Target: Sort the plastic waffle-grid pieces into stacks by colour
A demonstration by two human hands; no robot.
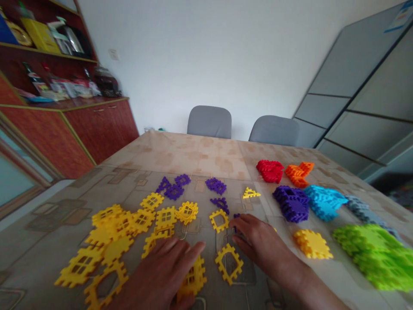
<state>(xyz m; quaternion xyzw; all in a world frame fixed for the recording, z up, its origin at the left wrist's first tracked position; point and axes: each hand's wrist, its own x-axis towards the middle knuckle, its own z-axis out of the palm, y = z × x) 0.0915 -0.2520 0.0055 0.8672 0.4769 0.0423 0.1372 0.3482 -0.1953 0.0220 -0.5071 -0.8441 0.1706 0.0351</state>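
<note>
My left hand is low over the yellow pieces, its index finger and thumb apart around a yellow window-patterned building piece; whether it touches the piece is unclear. To the right, my right hand has its fingers and thumb around a purple building piece, mostly hidden by the fingers. Between the hands lie a yellow square frame and a yellow frame with a house-shaped opening. Several notched yellow pieces spread out at left. Farther back are purple pieces and a purple triangle.
Piles of red, orange, purple, light blue, grey and green pieces stand at right. A yellow stack and a yellow triangle are nearer. Two grey chairs stand behind the patterned table.
</note>
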